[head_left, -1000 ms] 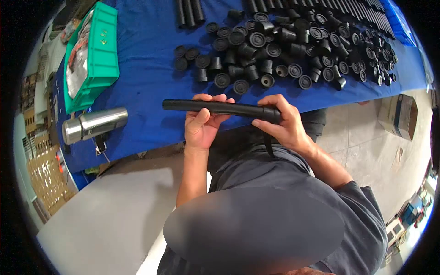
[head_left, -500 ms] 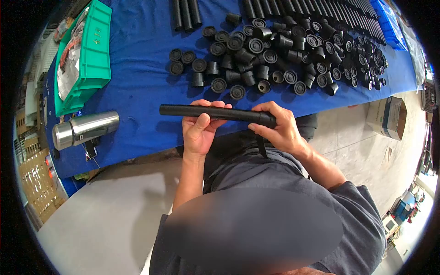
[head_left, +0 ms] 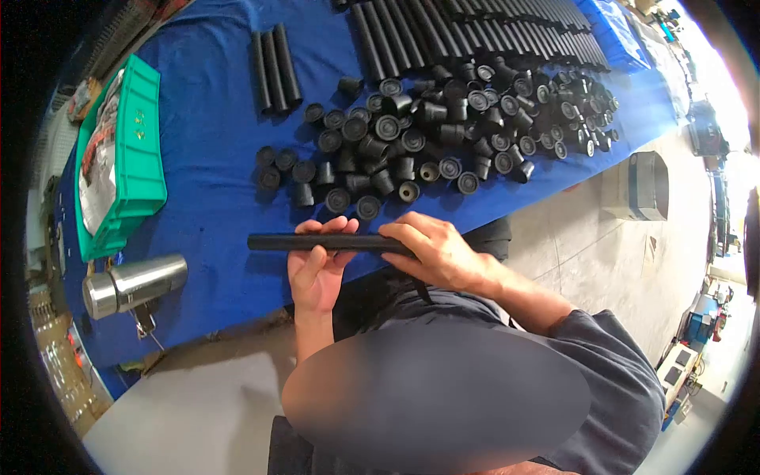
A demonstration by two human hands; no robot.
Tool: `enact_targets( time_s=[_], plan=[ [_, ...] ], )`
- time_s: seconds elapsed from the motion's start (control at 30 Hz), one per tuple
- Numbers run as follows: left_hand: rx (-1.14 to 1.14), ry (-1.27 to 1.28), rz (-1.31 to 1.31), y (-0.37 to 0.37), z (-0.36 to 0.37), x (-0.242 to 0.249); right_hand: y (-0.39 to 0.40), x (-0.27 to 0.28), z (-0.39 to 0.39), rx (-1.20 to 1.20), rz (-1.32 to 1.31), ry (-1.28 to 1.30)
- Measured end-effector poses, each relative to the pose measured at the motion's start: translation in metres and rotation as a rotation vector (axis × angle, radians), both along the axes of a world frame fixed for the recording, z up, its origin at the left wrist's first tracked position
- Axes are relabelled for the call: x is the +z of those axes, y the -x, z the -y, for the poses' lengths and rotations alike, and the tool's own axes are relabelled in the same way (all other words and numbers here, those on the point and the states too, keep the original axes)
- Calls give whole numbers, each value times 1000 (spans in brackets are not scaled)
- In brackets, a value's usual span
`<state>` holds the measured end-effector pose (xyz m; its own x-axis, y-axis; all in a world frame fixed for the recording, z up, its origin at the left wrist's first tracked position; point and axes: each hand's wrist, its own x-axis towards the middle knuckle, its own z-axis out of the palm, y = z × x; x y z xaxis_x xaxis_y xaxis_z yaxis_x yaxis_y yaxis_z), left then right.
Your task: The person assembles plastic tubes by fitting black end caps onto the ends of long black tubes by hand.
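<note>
A straight black tube (head_left: 269, 242) lies level across both hands, just over the table's near edge. My left hand (head_left: 315, 273) grips its middle from below, the thumb on the near side and the fingertips showing on the far side. My right hand (head_left: 439, 252) is wrapped round the tube's right end, palm down, and hides that end. Beyond the hands, many loose black caps (head_left: 367, 207) lie in a heap, some face up and some on their sides. Three black tubes (head_left: 273, 71) lie side by side behind them at the left.
A blue cloth (head_left: 202, 206) covers the table. At the left stand a green crate (head_left: 142, 150) with bags in it and a steel flask (head_left: 146, 283) lying on its side. Rows of black tubes (head_left: 475, 36) fill the back. A cardboard box (head_left: 641, 186) sits on the floor at the right.
The view has shifted, so the table appears lower and further left. My right hand has rolled over the tube's right end, covering the wider cap-like part that showed before. My left hand keeps its hold.
</note>
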<state>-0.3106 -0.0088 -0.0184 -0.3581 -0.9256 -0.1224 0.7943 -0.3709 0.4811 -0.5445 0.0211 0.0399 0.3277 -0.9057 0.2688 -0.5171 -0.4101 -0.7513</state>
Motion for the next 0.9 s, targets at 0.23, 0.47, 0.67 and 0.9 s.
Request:
enact_targets(
  time_s=[0.23, 0.47, 0.67, 0.9],
  plan=[
    [-47, 55, -17, -6, -2, -12, -3, 28, 6, -161, 399, -978],
    [-7, 45, 14, -4, -2, -11, -3, 4, 4, -84, 181, -375],
    [-36, 78, 9, -5, -2, -13, -3, 3, -1, -59, 137, -325],
    [-43, 23, 18, -5, -4, -10, -5, -10, -4, -12, 65, 14]
  ],
)
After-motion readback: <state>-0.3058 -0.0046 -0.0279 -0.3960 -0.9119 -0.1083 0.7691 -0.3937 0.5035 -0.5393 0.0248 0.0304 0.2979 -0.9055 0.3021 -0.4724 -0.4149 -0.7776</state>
